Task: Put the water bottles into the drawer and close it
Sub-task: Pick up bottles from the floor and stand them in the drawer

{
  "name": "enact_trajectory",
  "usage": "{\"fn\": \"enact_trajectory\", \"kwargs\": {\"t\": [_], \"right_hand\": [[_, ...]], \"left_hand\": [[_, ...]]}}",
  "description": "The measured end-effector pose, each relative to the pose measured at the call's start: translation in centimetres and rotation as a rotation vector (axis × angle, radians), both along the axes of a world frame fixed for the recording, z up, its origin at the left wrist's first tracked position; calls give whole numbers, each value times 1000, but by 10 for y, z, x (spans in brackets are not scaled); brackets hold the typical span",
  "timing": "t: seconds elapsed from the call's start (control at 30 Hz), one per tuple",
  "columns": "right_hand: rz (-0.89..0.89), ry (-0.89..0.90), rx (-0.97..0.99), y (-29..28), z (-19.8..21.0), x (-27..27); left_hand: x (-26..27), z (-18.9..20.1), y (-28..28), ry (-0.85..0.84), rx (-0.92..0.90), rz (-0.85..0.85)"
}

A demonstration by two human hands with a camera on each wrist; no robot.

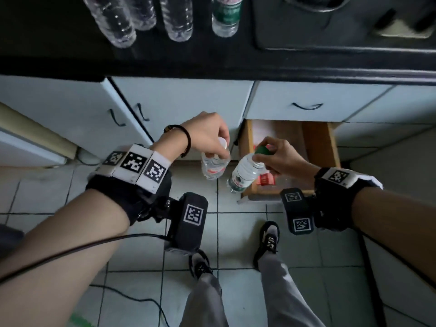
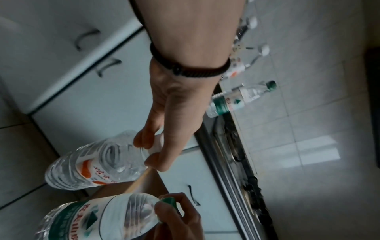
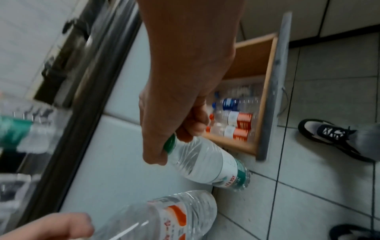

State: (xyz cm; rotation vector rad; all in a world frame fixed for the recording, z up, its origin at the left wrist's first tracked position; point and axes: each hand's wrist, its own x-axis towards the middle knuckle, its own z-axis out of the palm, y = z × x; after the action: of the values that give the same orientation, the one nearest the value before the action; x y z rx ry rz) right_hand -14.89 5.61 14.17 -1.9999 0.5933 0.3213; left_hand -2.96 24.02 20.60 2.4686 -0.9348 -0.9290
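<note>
1. The left hand (image 1: pixel 207 135) is pinching the white cap of an orange-labelled bottle (image 1: pixel 213 165), which is hanging below its curled fingers (image 2: pixel 144 141).
2. The right hand (image 1: pixel 280 159) is gripping the green cap of a green-labelled bottle (image 1: pixel 245 173), fingers clamped, the body tilting away beneath them.
3. The open drawer (image 3: pixel 265 97) is lying beyond those fingers, with bottles lying inside.
</note>
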Motion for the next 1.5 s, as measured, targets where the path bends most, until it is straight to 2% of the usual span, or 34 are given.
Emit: {"fn": "enact_trajectory", "kwargs": {"t": [0.13,0.23,0.4,0.57,0.77,0.9,1.03,1.13,1.23,1.33,1.5], "right_hand": [[29,33,-22,-66,20,-14],[-52,51,-56,-117,12,-20],[-200,136,-125,-188,-32,-35],[-225,253,-146,-241,-76,-50],[-94,360,-222,-261,-113,-44],[112,449,-362,-271,-130,-11],[119,508,-286,-282,-149,21],[58,492,-256,-280,-170,34],[43,460,-331,-267,-192,38],[36,525,-260,-259,-215,35],[245,701,-293,-268,-238,7]], "left_hand": [[-4,15,-70,22,-30,-39],[-11,6,-119,24,-34,-69],[-28,-39,-173,58,19,-37],[-36,-98,-209,118,128,-55],[-38,-143,-221,161,206,-55],[-30,-162,-226,231,229,-51],[-17,-176,-234,334,214,-25],[-4,-183,-243,299,190,20],[9,-192,-248,226,131,73],[17,-205,-249,190,24,168],[17,-225,-251,168,-97,296]]}}
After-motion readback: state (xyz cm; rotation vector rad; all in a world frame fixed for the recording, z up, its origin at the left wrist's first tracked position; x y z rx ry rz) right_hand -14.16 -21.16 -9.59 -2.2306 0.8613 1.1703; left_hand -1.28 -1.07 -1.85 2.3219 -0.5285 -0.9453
